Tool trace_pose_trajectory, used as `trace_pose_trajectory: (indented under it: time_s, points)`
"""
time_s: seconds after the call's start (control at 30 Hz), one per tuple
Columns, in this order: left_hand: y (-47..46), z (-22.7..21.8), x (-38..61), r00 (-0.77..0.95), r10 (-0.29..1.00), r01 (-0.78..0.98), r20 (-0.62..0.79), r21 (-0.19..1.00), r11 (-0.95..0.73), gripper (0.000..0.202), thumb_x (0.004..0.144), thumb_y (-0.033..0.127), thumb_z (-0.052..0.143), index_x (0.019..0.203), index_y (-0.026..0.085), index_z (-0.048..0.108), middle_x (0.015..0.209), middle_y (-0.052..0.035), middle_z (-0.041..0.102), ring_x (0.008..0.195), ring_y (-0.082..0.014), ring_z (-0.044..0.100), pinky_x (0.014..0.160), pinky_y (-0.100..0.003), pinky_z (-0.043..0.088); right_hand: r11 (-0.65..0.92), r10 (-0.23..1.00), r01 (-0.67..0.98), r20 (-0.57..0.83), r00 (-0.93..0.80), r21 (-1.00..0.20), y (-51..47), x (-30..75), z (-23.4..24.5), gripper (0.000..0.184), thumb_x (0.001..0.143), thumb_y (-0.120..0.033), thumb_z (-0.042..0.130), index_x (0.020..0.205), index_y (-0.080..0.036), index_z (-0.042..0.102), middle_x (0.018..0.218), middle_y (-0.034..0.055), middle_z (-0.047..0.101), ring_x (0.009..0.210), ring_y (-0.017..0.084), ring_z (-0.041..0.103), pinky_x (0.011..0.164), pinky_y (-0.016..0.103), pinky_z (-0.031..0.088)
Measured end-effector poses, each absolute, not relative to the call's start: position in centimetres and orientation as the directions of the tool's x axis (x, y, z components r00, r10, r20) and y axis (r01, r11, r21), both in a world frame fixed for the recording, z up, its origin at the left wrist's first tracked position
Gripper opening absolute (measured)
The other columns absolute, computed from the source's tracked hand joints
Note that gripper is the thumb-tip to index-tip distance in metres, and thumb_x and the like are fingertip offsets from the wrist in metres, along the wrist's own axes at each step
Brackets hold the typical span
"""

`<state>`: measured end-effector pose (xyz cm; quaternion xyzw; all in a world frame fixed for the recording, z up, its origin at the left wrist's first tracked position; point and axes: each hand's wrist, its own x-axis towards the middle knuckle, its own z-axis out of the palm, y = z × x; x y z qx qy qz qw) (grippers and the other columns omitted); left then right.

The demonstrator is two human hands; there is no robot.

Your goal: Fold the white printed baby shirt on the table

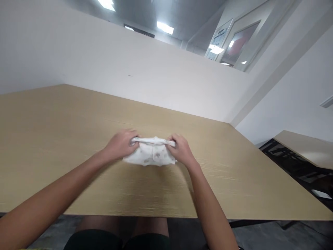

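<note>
A small white cloth piece with a faint printed pattern (148, 153), perhaps a folded garment, spans the gap between my hands over the middle of the table. My left hand (124, 144) grips its upper left corner, fingers curled around the edge. At the upper right corner, my right hand (180, 147) pinches the fabric with the thumb in front. The top edge is folded over into a band, and the lower part hangs toward me. Whether its bottom edge touches the table I cannot tell.
The wide wood-grain table (78, 118) reaches back to a white partition wall (143, 73). Its front edge lies just ahead of my lap. Off to the right stands another table (307, 147), with dark objects below it.
</note>
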<state>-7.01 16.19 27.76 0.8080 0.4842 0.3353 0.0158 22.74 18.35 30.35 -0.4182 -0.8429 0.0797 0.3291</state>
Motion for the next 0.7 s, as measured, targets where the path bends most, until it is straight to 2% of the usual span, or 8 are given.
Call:
trace_pose_trajectory:
  time_s: [0.1,0.17,0.33,0.43,0.5,0.57,0.63,0.7]
  points:
    - [16.0,28.5,-7.1,0.207,0.622,0.794,0.755,0.242,-0.557,0.017,0.087,0.022,0.053,0.097,0.016,0.065,0.100,-0.0051,0.064,0.092,-0.0214,0.056,0.080,-0.035,0.040,0.736,0.622,0.600,0.662,-0.418,-0.312,18.0,22.6,31.5,0.004,0.088,-0.017,0.062,0.088,-0.014,0.060,0.091,0.0058,0.058,0.091,0.019,0.049,0.082,0.031,0.035]
    - [16.1,28.3,-7.2,0.302,0.592,0.797,0.747,0.142,-0.587,0.017,0.088,0.019,0.052,0.099,0.016,0.064,0.102,-0.0057,0.064,0.095,-0.0225,0.055,0.084,-0.037,0.037,0.736,0.639,0.606,0.606,-0.474,-0.302,17.9,22.8,31.6,0.001,0.088,-0.013,0.061,0.087,-0.014,0.061,0.092,0.0051,0.059,0.092,0.019,0.049,0.083,0.031,0.035]
    - [16.6,26.3,-8.2,0.619,0.745,0.692,0.249,0.276,-0.667,0.023,0.086,0.015,0.053,0.102,0.023,0.067,0.108,-0.0006,0.065,0.103,-0.0189,0.058,0.091,-0.037,0.032,0.524,0.822,0.757,-0.002,-0.569,-0.390,18.0,24.0,30.1,0.014,0.079,-0.022,0.077,0.090,-0.018,0.069,0.099,0.0031,0.064,0.096,0.019,0.053,0.081,0.031,0.037]
    - [16.8,26.3,-8.7,0.672,0.733,0.660,0.105,0.366,-0.656,0.027,0.087,0.049,0.071,0.098,0.024,0.069,0.101,0.0009,0.065,0.098,-0.0180,0.058,0.093,-0.035,0.033,0.438,0.775,0.763,-0.230,-0.588,-0.476,18.1,24.6,29.8,0.030,0.074,-0.038,0.085,0.095,-0.020,0.073,0.102,0.0020,0.066,0.093,0.017,0.056,0.076,0.029,0.041]
    - [16.8,26.6,-8.5,0.645,0.746,0.656,0.169,0.378,-0.653,0.047,0.084,0.068,0.071,0.093,0.022,0.069,0.096,0.0004,0.065,0.095,-0.0182,0.059,0.094,-0.036,0.034,0.446,0.780,0.733,-0.178,-0.600,-0.514,18.0,24.6,30.0,0.034,0.077,-0.048,0.083,0.095,-0.021,0.074,0.101,0.0011,0.068,0.095,0.017,0.059,0.080,0.030,0.043]
    - [16.9,26.7,-7.9,0.576,0.767,0.670,0.284,0.374,-0.641,0.048,0.091,0.069,0.063,0.097,0.022,0.070,0.101,-0.0004,0.066,0.101,-0.0187,0.059,0.098,-0.036,0.035,0.491,0.816,0.701,-0.009,-0.578,-0.517,18.1,24.1,30.1,0.037,0.084,-0.054,0.079,0.102,-0.021,0.075,0.109,0.0013,0.069,0.105,0.018,0.059,0.091,0.031,0.044]
    - [17.0,26.1,-6.9,0.509,0.775,0.693,0.375,0.355,-0.628,0.047,0.098,0.065,0.055,0.114,0.023,0.070,0.118,-0.0011,0.066,0.115,-0.0193,0.057,0.104,-0.037,0.034,0.545,0.825,0.684,0.163,-0.541,-0.485,18.2,23.4,29.6,0.042,0.091,-0.053,0.072,0.118,-0.021,0.072,0.125,0.0029,0.067,0.119,0.019,0.056,0.105,0.033,0.040]
    - [17.1,24.9,-5.9,0.493,0.781,0.728,0.384,0.309,-0.612,0.056,0.102,0.064,0.048,0.136,0.022,0.063,0.139,-0.0030,0.060,0.129,-0.0214,0.051,0.111,-0.039,0.032,0.566,0.819,0.706,0.196,-0.539,-0.425,18.3,22.5,28.6,0.056,0.096,-0.056,0.066,0.139,-0.021,0.063,0.144,0.0060,0.057,0.135,0.023,0.047,0.115,0.038,0.033]
